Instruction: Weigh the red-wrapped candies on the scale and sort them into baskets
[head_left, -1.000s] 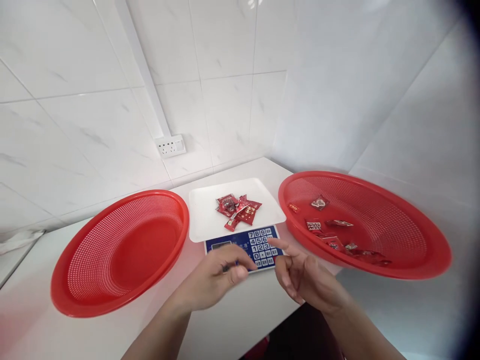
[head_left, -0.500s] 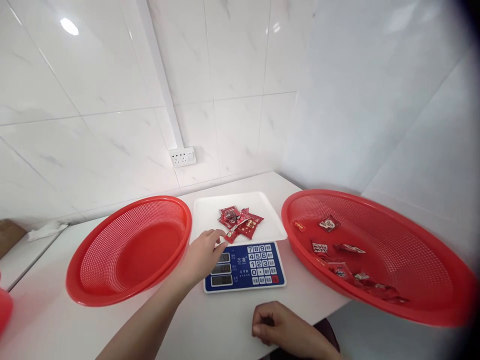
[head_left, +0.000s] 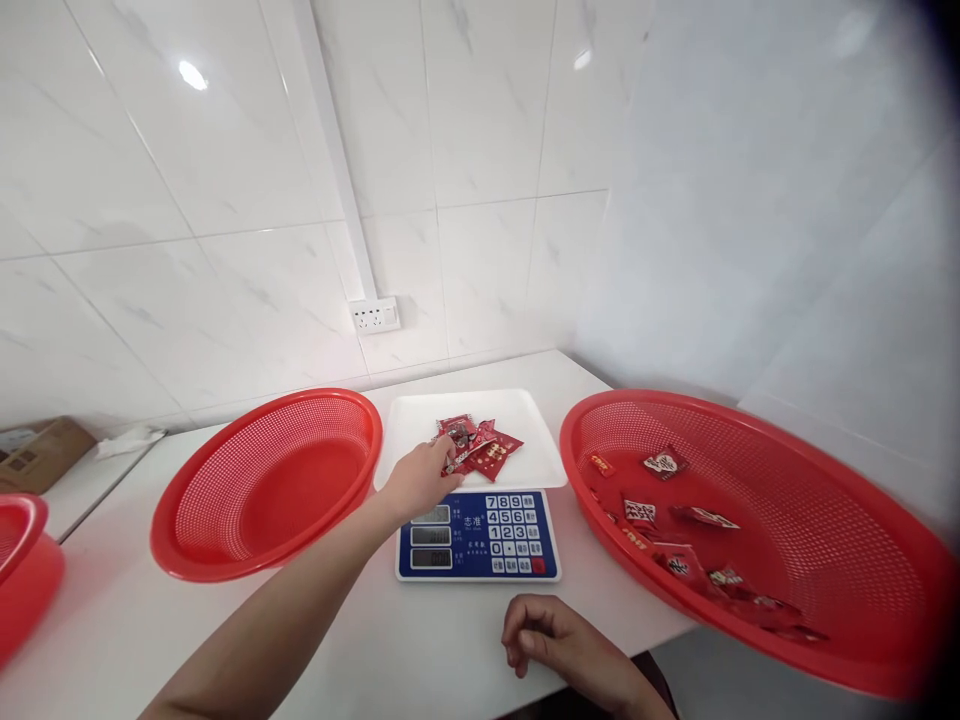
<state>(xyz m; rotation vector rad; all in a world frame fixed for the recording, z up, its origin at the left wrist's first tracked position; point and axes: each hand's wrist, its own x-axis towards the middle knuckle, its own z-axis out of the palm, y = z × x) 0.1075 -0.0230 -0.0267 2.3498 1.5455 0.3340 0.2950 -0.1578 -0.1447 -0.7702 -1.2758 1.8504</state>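
Observation:
On the white pan of a digital scale lies a small pile of red snack packets. My left hand reaches over the scale's left side, its fingers closed on a packet at the pile's near left edge; the fingertips partly cover it. The blue keypad panel with its displays faces me, just below that hand. My right hand rests near the table's front edge, fingers curled loosely, with nothing visible in them. It is apart from the scale.
Left of the scale stands a red mesh basket with no packets visible inside. A larger red basket on the right holds several red packets. Another red basket and a cardboard box show at far left. A wall socket is behind.
My left hand has moved slightly up into the pile and its fingers have closed on a packet. The view has shifted a little; my right hand stays in about the same place.

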